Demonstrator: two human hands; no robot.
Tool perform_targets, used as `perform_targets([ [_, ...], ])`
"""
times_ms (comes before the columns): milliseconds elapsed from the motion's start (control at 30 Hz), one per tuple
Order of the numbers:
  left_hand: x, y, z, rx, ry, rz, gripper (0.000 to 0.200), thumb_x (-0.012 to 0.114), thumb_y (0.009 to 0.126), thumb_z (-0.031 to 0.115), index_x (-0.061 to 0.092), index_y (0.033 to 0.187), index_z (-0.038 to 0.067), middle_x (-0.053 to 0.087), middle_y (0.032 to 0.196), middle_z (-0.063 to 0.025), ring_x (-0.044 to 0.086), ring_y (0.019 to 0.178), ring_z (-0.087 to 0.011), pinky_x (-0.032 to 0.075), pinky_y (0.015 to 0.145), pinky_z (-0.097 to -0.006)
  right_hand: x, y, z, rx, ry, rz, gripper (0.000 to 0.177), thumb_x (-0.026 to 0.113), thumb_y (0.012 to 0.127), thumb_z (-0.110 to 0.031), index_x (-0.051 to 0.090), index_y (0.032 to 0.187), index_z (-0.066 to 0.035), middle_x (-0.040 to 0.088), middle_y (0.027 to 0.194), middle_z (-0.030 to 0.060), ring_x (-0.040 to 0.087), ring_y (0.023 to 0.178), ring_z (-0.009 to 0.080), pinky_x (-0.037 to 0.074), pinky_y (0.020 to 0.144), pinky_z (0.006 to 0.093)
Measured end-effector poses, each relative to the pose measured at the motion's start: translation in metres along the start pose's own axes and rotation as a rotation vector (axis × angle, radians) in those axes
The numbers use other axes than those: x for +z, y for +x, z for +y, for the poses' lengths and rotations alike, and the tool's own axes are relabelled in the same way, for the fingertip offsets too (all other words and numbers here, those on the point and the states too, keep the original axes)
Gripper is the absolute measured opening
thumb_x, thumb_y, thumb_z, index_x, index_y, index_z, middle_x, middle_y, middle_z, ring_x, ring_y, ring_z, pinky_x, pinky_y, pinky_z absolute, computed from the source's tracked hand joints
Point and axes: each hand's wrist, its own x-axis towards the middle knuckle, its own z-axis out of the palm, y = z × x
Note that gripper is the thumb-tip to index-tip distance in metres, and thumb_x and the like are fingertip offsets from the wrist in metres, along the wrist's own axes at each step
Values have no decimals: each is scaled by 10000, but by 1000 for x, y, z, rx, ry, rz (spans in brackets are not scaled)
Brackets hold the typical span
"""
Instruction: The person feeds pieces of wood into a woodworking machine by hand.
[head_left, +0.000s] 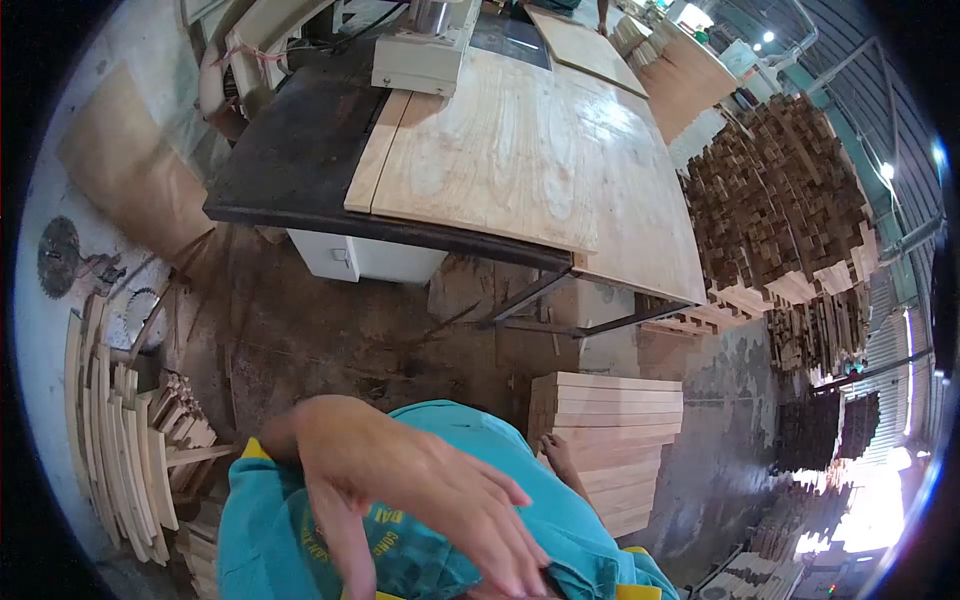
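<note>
Close to the camera, my left hand (430,490) reaches across the front of a teal shirt (270,520) with yellow trim. Its fingers are stretched out and a little bent, with nothing seen in them; the fingertips run toward the bottom edge. Lower down, my right hand (557,452) is small in view beside a stack of pale wooden boards (610,430). It overlaps the stack's left side. Whether it touches or grips a board cannot be made out, as its fingers are too small to tell.
Ahead stands a dark metal worktable (290,180) with wide plywood sheets (500,150) and a machine housing (420,65) on it. Stacked timber (780,200) rises at the right. Wood strips (120,460) lean at the left, near a round saw blade (58,256). Another person's arm (602,15) shows at the far end.
</note>
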Motion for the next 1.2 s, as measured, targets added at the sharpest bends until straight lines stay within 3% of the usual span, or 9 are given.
perform_targets([
  [67,-8,-30,-19,59,69,163,385,650,890,228,577,1168,-27,536,1262,-265,507,1202,-414,295,1043,-544,-12,7,-18,11,46,30,366,574,918,-300,624,1127,-5,661,913,103,598,840,172,481,754,312],
  [133,-7,-55,-39,24,120,720,261,647,890,173,611,1084,1,578,1219,-218,583,1094,-348,405,973,-471,-30,21,-29,-55,63,93,390,556,929,-322,610,1130,8,641,932,90,603,823,163,478,711,307],
  [200,-21,-75,-51,-374,806,1007,151,645,873,90,610,1001,18,614,1164,-175,616,976,-270,478,875,-403,-53,40,-47,-115,144,145,423,534,937,-379,581,1156,-20,613,966,71,620,829,175,446,634,285],
  [267,-28,-106,-82,-582,1087,1141,107,625,868,53,595,965,20,630,1132,-155,620,971,-270,490,861,-377,-79,62,-79,-176,189,154,412,530,930,-423,580,1126,-64,588,969,10,619,825,157,405,594,277],
  [433,-31,-168,-123,-711,1449,1045,117,609,875,92,590,955,8,619,1125,-144,584,1029,-336,451,923,-434,-128,102,-162,-363,-98,298,359,496,938,-408,622,958,-71,663,928,54,630,895,126,397,613,289],
  [600,-36,-189,-133,-774,1555,1056,146,608,877,133,601,964,16,616,1138,-135,554,1091,-333,425,958,-459,-154,131,-225,-346,-16,337,353,522,934,-372,630,904,-37,626,817,34,598,787,130,408,620,285],
  [767,-40,-198,-139,-1100,1614,950,483,662,828,340,534,1176,31,470,1334,-184,384,1295,-346,270,1088,-526,-151,171,-236,-406,110,329,351,546,934,-380,627,905,-39,545,723,-2,484,647,113,395,617,274],
  [933,-36,-220,-158,-1352,1766,833,699,699,760,451,469,1283,48,347,1434,-174,256,1376,-351,140,1098,-623,-135,150,-254,-64,273,-32,371,510,941,-444,650,923,-101,629,802,18,612,732,146,486,684,316],
  [1200,-16,-228,-163,-1473,1801,709,827,720,700,505,428,1333,59,335,1442,-177,253,1378,-354,87,1090,-659,-111,125,-229,-98,696,-293,456,476,970,-383,556,1188,9,631,1097,101,615,981,207,501,849,353],
])
